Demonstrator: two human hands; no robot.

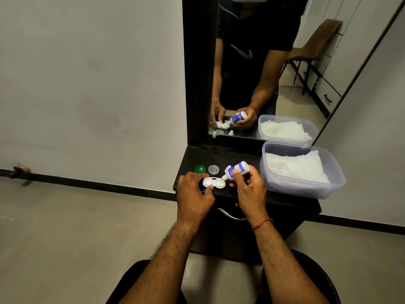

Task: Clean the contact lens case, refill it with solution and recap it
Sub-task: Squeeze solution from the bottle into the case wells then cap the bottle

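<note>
From the head camera, the refilling step looks to be in hand: the white lens case (214, 182) lies open on the dark dresser top (221, 156), both wells uncapped, and the small solution bottle (237, 169) is tipped with its nozzle down at the case's right well. The right hand (249, 189) is closed around the bottle, thumb pressed on the label and fingers wrapped behind, a firm squeezing hold. The left hand (194, 191) is curled loosely over the case's left end, fingertips touching its rim to steady it, not clamped tight. Whether liquid is flowing, or how full either well is, cannot be told. Just behind the case sit a green cap (200, 169) and a clear cap (213, 169), side by side and apart from it. A plastic tub (333, 185) of white tissue (295, 167) stands to the right. By my judgement the next move calls for a gentle squeeze, then shifting the nozzle to the left well, which means the left fingers must clear that well without letting the case slide.
</note>
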